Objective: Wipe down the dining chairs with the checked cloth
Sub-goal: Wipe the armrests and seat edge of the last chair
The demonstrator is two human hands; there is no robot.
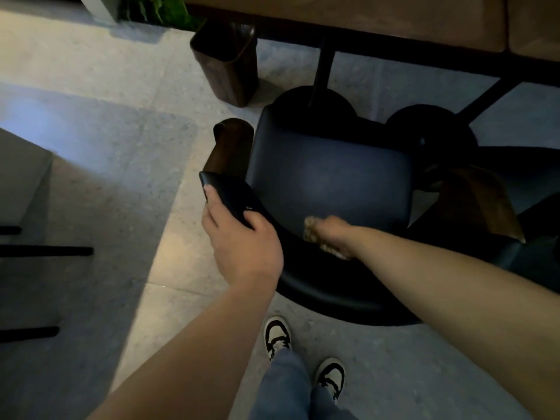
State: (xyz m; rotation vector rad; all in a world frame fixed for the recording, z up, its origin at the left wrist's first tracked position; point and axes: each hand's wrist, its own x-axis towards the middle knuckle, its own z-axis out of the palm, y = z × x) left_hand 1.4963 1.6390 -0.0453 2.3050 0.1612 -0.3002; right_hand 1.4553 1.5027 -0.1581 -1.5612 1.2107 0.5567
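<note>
My left hand (239,234) grips the curved dark backrest (230,198) of the dining chair (327,180). My right hand (331,233) holds the checked cloth (312,231) and presses it on the rear part of the blue seat, just inside the backrest.

Your dark padded chair (327,177) stands pushed toward the table, its curved backrest nearest you and brown wooden arms at both sides. The checked cloth (315,234), beige and bunched, lies on the seat's rear edge.
</note>
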